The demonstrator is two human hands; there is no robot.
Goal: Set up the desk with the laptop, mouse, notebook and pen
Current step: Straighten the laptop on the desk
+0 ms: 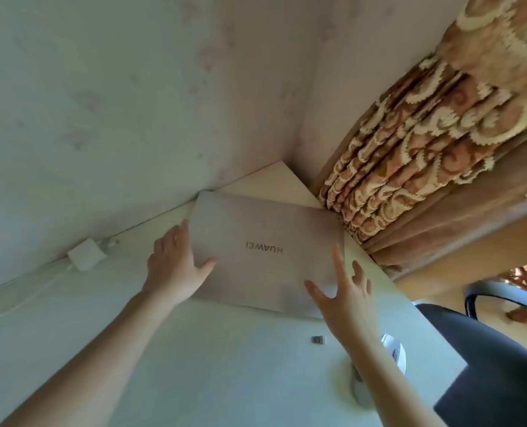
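A closed silver laptop [265,241] lies flat on the white desk [194,365] near the far corner, its logo facing away from me. My left hand [176,266] rests on the laptop's left edge, thumb on the lid and fingers along the side. My right hand [342,291] hovers with fingers spread over the laptop's near right corner; contact is unclear. A white mouse [394,352] lies partly hidden under my right forearm. A small USB dongle [317,339] sits on the desk just left of that arm. No notebook or pen is visible.
A white power adapter [86,254] with its cable lies by the wall at left. A patterned curtain [425,149] hangs at the desk's right end. A dark office chair [496,365] stands at lower right, beside the desk edge.
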